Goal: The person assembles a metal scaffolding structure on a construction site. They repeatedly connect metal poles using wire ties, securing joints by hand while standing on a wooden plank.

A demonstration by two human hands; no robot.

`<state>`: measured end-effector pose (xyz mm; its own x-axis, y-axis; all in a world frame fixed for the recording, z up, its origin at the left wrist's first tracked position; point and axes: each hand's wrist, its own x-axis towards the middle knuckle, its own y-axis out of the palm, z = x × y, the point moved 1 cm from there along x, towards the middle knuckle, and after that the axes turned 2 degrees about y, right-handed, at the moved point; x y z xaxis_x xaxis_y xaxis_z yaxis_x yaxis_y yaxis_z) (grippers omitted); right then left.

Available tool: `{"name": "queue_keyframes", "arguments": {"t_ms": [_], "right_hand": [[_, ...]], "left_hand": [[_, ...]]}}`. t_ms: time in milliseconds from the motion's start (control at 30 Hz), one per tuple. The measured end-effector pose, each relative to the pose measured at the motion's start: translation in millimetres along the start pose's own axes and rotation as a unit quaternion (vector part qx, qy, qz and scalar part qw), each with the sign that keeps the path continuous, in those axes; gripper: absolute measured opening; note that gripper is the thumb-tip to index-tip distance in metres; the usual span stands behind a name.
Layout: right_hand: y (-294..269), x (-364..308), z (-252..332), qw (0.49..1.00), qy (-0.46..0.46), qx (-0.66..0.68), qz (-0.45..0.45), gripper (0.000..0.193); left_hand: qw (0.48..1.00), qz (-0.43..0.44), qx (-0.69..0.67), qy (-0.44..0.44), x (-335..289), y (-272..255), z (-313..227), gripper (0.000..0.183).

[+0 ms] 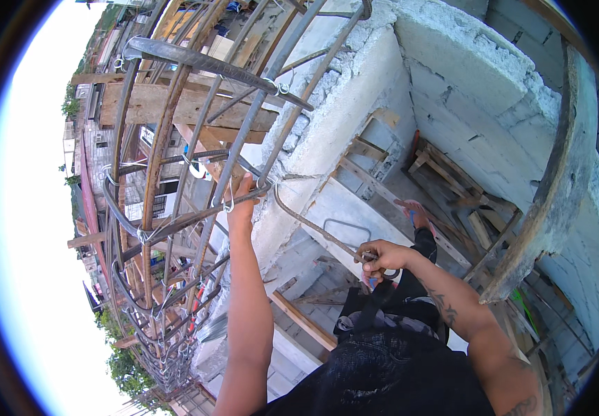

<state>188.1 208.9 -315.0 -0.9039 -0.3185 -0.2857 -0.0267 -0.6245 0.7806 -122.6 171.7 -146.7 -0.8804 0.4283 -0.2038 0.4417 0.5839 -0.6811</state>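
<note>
My left hand [244, 197] reaches up to the reinforcing-bar cage [174, 156], its fingers wrapped round a bar at the corner, next to a loop of tie wire. My right hand [380, 261], lower and to the right, is closed round the end of a thin, bent steel bar [313, 227]. That bar slants up leftward from my fist to the cage corner near my left hand. A dark ring-like piece shows just below the right fist; its kind is unclear. The inner fingers of both hands are partly hidden.
A rough-topped concrete wall [320, 118] stands beside the cage. A weathered plank [556, 180] curves along the right. Below lie timber pieces [452, 173] and my foot [416, 211]. A wooden board [153, 105] crosses behind the bars, with houses beyond at left.
</note>
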Motion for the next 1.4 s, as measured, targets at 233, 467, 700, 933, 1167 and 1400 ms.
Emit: {"name": "queue_keyframes", "arguments": {"t_ms": [233, 467, 700, 933, 1167, 1400], "right_hand": [[-1.4, -2.0, 7.0, 0.999, 0.029, -0.001, 0.021, 0.03], [-10.7, -7.6, 6.4, 0.992, 0.04, 0.079, 0.095, 0.025], [-7.0, -10.0, 25.0, 0.997, 0.061, -0.021, 0.038, 0.023], [-12.9, -16.7, 45.7, 0.93, 0.081, -0.31, -0.182, 0.016], [4.9, -15.0, 45.3, 0.798, 0.059, -0.438, -0.409, 0.018], [23.2, -11.0, 30.9, 0.873, 0.067, -0.335, -0.349, 0.032]], "left_hand": [[0.99, 0.024, 0.088, -0.109, 39.1, 18.4, -6.5, 0.071], [0.998, -0.024, 0.061, -0.024, 52.1, 30.3, 14.7, 0.102], [0.989, -0.1, 0.101, -0.031, 55.7, 37.8, 14.6, 0.089], [0.992, -0.091, 0.067, -0.057, 49.1, 37.1, 10.5, 0.071], [0.988, -0.104, 0.115, -0.021, 51.4, 38.1, 9.3, 0.058], [0.985, -0.057, 0.152, -0.051, 37.5, 32.9, -7.9, 0.07]]}}
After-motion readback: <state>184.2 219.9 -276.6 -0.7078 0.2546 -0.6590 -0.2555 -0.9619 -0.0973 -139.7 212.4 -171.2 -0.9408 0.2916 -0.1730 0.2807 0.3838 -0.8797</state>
